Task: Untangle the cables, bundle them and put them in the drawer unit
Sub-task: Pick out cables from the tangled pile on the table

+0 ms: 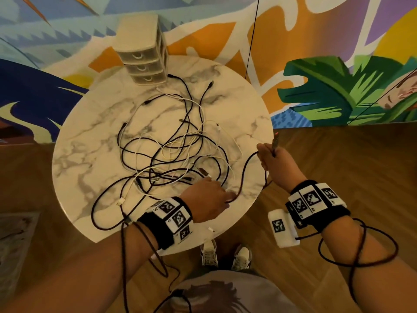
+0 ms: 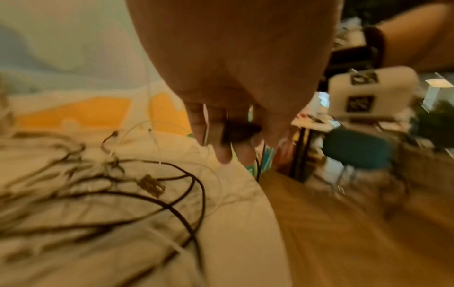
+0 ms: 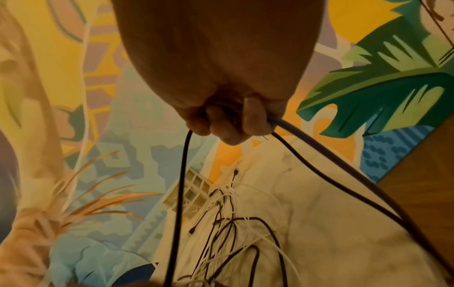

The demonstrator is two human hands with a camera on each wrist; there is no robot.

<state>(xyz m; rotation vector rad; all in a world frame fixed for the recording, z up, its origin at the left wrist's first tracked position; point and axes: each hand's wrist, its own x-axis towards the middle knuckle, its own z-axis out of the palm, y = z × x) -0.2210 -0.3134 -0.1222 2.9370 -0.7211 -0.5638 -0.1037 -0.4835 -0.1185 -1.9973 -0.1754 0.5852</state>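
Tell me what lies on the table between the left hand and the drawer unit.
The tangle of black and white cables, seen in the head view, between left hand and drawer unit.

No readable text, square coded markers on wristbands (image 1: 171,216) — undecipherable

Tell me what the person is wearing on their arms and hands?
Both forearms are bare, with no sleeves or gloves. The left hand and right hand each have a wide black wristband carrying white square tiles printed with black pixel markers. A white box with a marker hangs beside the right wrist. Thin dark wires loop off both bands.
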